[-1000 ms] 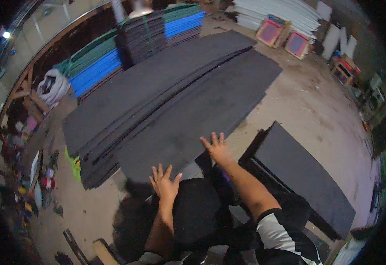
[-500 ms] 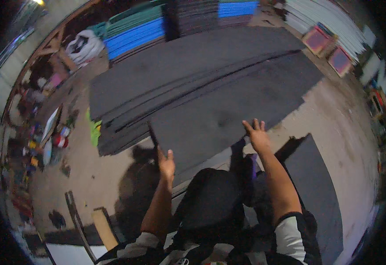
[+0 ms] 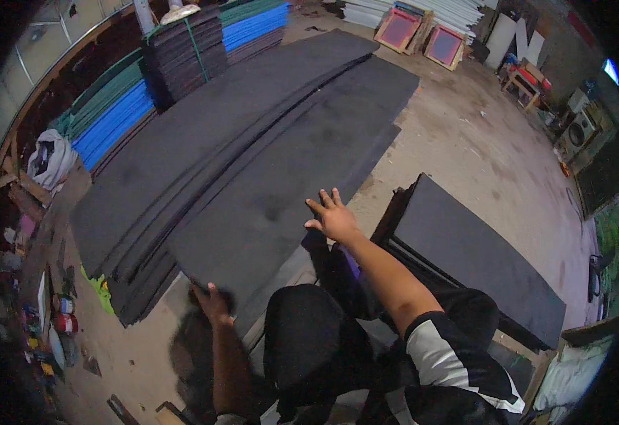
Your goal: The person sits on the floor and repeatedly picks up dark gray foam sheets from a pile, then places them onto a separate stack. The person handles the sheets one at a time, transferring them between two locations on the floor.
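Note:
A large flat black sheet, probably foam or rubber, lies before me on a low layer of similar sheets. My left hand is at its near left corner, thumb up and fingers along the edge, seemingly gripping it; shadow darkens this hand. Spread fingers mark my right hand, which rests on or just over the sheet's near edge and holds nothing. Beyond a dark lengthwise ridge, more black sheets overlap. To my right a thick stack of black sheets sits on the floor.
Bundled blue sheets and a strapped dark stack stand along the far left wall. A white sack and scattered clutter lie at left. Framed panels lean at the back. A small wooden stool and a washing machine stand far right.
The view has turned to the right, so the sheets appear farther left and the right-hand stack shows more. Both hands stay near the sheet's near edge; the right fingers remain spread.

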### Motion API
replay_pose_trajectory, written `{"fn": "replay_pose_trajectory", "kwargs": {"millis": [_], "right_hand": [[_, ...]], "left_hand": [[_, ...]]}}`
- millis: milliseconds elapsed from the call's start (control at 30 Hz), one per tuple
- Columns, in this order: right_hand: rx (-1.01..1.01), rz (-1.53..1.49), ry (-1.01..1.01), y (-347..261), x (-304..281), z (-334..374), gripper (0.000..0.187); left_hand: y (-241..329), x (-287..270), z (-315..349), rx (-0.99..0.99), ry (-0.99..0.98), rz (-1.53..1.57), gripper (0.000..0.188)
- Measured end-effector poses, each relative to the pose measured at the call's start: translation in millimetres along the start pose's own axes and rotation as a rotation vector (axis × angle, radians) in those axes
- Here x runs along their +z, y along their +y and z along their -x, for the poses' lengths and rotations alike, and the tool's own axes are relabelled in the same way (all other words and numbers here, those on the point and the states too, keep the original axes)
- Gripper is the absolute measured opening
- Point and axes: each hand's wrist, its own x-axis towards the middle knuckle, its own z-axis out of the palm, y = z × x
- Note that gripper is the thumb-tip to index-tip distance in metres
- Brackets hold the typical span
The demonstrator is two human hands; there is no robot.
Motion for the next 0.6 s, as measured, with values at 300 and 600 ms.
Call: {"fn": "replay_pose_trajectory", "kwargs": {"millis": [300, 600], "right_hand": [[0.067, -0.114, -0.15, -12, -6, -1, 0.079], [0.132, -0.149, -0.106, 3, -45, 19, 0.079]], "left_hand": [[17, -4, 7, -0.167, 0.026, 0.18, 0.081], [166, 30, 16, 0.193, 0.193, -0.743, 0.09]]}}
